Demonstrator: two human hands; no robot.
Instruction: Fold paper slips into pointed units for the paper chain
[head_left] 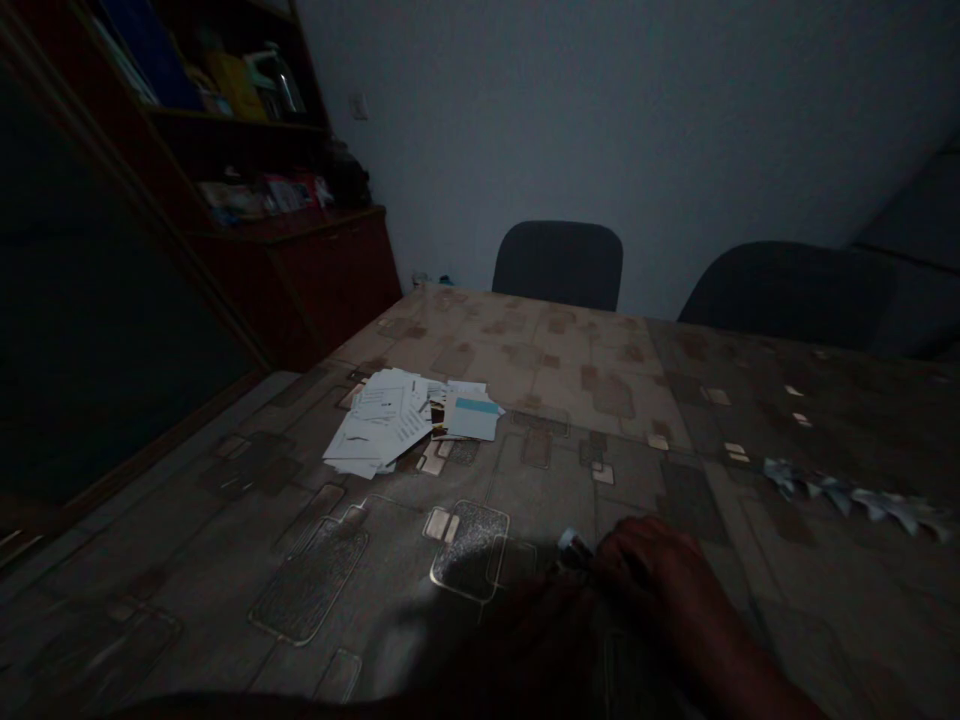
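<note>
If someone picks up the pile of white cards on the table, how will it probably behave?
The pile of white cards will probably slide apart, since its cards lie loose, at many angles. Each card looks thin, so it is likely light. Their flat lie and straight edges suggest moderate stiffness.

Patterned table (540, 470) — dim, scattered white cards (382, 420), folded paper strip (859, 500)

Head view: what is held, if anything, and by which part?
A small item, too dark to identify, seems held by its darker part between left hand and right hand.
</note>
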